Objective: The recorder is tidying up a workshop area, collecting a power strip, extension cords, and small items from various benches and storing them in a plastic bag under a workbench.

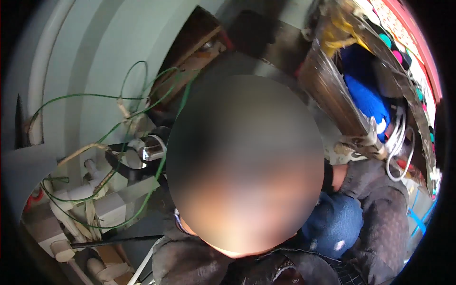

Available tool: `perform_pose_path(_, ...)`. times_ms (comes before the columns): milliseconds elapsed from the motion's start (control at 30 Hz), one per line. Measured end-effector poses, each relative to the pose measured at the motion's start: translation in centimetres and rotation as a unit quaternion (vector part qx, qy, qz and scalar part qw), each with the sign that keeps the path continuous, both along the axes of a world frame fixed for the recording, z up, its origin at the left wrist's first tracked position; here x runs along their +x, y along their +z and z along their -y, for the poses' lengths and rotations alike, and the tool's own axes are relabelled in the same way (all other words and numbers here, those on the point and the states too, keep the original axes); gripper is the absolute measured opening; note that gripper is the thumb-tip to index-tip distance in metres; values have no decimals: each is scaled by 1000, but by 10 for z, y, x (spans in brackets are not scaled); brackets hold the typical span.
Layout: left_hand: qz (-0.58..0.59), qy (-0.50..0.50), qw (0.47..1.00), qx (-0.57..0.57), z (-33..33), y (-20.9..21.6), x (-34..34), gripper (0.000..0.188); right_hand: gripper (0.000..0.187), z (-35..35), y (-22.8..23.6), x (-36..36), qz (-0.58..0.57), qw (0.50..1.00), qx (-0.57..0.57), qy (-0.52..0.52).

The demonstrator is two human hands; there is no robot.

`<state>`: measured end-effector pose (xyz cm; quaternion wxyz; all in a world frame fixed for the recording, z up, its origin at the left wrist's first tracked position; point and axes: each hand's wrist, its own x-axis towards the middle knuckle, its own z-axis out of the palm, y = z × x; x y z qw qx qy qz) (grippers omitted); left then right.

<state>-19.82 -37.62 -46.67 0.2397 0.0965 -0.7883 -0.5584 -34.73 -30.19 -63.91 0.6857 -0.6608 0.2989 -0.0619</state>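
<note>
A person in a dark grey jacket (pixel 384 223) fills the middle and lower part of the view, with a large blurred patch over the upper body. One grey sleeve bends upward at the right, and a strip of bare wrist (pixel 338 176) shows at its end beside a black band. The hand beyond that wrist is hidden. Below it is a knee in blue jeans (pixel 335 225). Neither of my hands can be made out, so what they hold or touch does not show.
Left, loose green wire (pixel 90 95) loops over white pipes and fittings (pixel 85 192). A clear cylindrical container (pixel 153 147) lies among them. At the upper right stands a brown plastic-wrapped frame (pixel 327 85), with blue cloth (pixel 365 90) and a white cable (pixel 398 147) alongside. A pale wall (pixel 109 52) rises behind.
</note>
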Motion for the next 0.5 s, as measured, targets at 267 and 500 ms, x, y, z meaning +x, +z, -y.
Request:
perform_pose_path(267,-23,-124,992,11,40,29,47,27,68,-11,-38,-15,-168,984,15,-64)
perform_pose_path(500,-85,-214,973,8,17,35,29,35,47,-17,-25,-74,233,859,329,-314)
